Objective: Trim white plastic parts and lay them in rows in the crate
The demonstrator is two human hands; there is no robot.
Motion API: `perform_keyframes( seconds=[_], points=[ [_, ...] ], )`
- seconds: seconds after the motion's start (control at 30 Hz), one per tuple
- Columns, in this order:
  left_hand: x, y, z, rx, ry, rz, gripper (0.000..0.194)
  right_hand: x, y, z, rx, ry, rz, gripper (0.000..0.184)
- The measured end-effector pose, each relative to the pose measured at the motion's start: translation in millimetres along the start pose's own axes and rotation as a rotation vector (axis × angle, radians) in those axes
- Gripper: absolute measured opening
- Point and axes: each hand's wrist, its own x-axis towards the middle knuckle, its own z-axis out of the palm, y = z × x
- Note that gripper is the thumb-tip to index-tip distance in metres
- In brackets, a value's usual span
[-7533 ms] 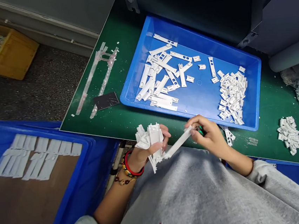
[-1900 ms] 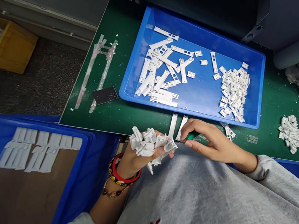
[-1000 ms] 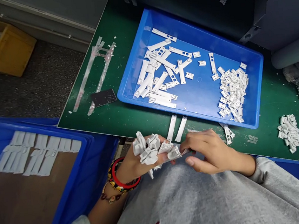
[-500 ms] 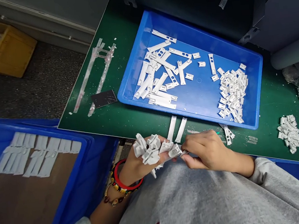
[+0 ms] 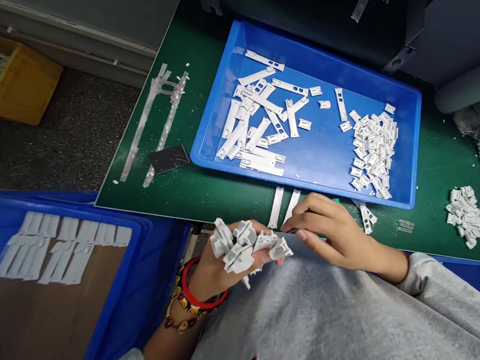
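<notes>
My left hand is closed around a bunch of white plastic clips, whose moulded ends stick up and out past the thumb. Just right of it, my right hand is closed on a thin dark tool; its tip shows by the fingertips and a bit of green shows behind the knuckles. Most of the tool is hidden by the fingers. The tool tip lies close to the rightmost clip, apart from it. Two long white plastic strips lie on the table just beyond my hands.
A blue tray on the green table holds long strips at left and a heap of small white clips at right. More clips lie farther right. At left, a blue bin holds cardboard with strips in rows.
My right hand has drawn back slightly from the rightmost clip and tilted, its fingers lifting a little. The green end of the tool has moved up and left. My left hand keeps the bunch.
</notes>
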Motion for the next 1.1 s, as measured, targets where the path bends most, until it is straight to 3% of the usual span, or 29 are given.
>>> perform_keyframes(
  seconds=[0.13,0.3,0.53,0.7,0.9,1.0,1.1],
  points=[
    [1.2,5.2,0.6,-0.094,-0.023,0.028,0.019,0.7,-2.9,-0.3,0.006,0.026,-0.023,0.026],
    [2.4,10.3,2.6,-0.072,0.000,-0.030,0.025,-2.0,-2.7,0.4,-0.017,0.001,-0.024,0.029],
    [-0.2,-1.2,-2.8,0.005,0.007,0.054,0.021,-3.4,-3.1,1.6,-0.153,0.057,-0.048,0.026],
    [-0.5,-2.9,-2.1,0.057,0.031,0.081,0.012,-2.3,8.0,10.9,-0.358,0.118,0.079,0.027],
    [11.0,4.0,5.4,0.175,0.228,0.068,0.009,-3.6,9.5,14.2,0.163,-0.012,0.173,0.027],
    [14.8,-2.1,3.6,0.154,0.291,0.040,0.018,-7.3,14.1,18.4,0.239,0.010,0.258,0.022],
    [15.4,-13.1,-1.1,0.112,0.436,0.014,0.028,-11.9,27.3,26.2,0.228,0.042,0.410,0.017]
  ],
)
